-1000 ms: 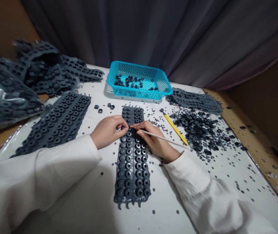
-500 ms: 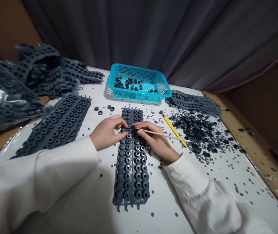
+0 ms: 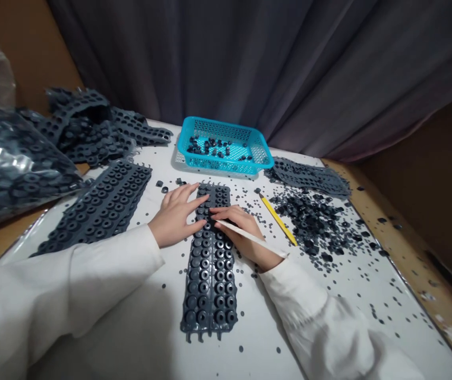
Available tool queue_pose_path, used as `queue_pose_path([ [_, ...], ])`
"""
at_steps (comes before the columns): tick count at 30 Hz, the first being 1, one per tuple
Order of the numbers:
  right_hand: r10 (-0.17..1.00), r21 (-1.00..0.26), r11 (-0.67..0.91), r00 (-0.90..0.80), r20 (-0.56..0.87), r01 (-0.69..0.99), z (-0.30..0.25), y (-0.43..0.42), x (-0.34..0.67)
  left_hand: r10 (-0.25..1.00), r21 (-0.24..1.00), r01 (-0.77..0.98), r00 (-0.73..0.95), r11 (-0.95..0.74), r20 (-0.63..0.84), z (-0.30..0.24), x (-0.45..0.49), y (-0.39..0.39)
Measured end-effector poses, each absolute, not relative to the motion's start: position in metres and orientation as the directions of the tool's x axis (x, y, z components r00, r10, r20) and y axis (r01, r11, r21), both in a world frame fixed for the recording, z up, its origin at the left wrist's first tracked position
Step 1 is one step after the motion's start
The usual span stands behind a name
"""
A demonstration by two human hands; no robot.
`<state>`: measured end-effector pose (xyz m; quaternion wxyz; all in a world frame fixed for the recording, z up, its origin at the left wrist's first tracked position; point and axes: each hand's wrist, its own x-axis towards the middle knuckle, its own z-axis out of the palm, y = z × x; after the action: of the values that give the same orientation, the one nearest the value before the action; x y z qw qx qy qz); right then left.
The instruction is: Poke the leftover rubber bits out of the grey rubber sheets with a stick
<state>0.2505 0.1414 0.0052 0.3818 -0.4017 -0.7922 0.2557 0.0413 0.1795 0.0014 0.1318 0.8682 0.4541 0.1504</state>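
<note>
A dark grey moulded rubber sheet (image 3: 210, 285) with rows of round, ring-shaped parts lies lengthwise before me on the white table. My left hand (image 3: 177, 215) rests at its upper left, fingers spread, with the fingertips on the sheet. Between the thumb and fingers of my right hand (image 3: 244, 229) is a thin white stick (image 3: 255, 238). The stick's tip is down by the rings in the sheet's upper half, and its other end points back toward my right wrist. My fingers hide the exact spot where the tip touches.
A blue plastic basket (image 3: 226, 163) holding small black pieces stands behind the sheet. To the right lie a yellow pen-like tool (image 3: 277, 219), a heap of black bits (image 3: 317, 219) and a folded sheet (image 3: 309, 177). More sheets (image 3: 99, 206) and a filled clear bag (image 3: 16, 163) are left.
My left hand has opened from a near pinch to spread fingers on the sheet. My right hand has shifted slightly down the sheet, the stick now slanting more steeply. The camera view has shifted slightly.
</note>
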Motion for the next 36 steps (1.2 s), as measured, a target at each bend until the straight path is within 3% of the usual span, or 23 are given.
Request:
queue_pose_path([
  [9,0.704,-0.501,0.698,-0.62,0.347,0.512,0.006,0.156,0.257,0.811,0.267,0.768,0.573,-0.582,0.122,-0.001,0.039,0.179],
  [18,0.674,-0.304,0.739,-0.652,0.348,0.601,0.005,0.157,0.25,0.825,0.224,0.795,0.556,-0.564,0.105,-0.001,0.04,0.178],
  [23,0.667,-0.252,0.742,-0.652,0.361,0.621,-0.003,0.16,0.249,0.806,0.112,0.799,0.579,-0.591,0.123,0.001,0.04,0.179],
  [27,0.721,-0.341,0.687,-0.545,0.427,0.642,-0.007,0.163,0.247,0.799,0.028,0.803,0.589,-0.596,0.123,0.005,0.041,0.178],
  [30,0.807,-0.487,0.557,-0.3,0.509,0.673,-0.011,0.168,0.252,0.804,0.027,0.809,0.579,-0.587,0.137,0.002,0.042,0.178],
  [33,0.838,-0.598,0.415,-0.032,0.544,0.686,-0.013,0.171,0.26,0.815,0.091,0.814,0.555,-0.573,0.166,-0.006,0.041,0.179],
  [36,0.828,-0.638,0.359,0.082,0.554,0.681,-0.01,0.169,0.265,0.824,0.193,0.803,0.532,-0.564,0.196,-0.012,0.04,0.18],
])
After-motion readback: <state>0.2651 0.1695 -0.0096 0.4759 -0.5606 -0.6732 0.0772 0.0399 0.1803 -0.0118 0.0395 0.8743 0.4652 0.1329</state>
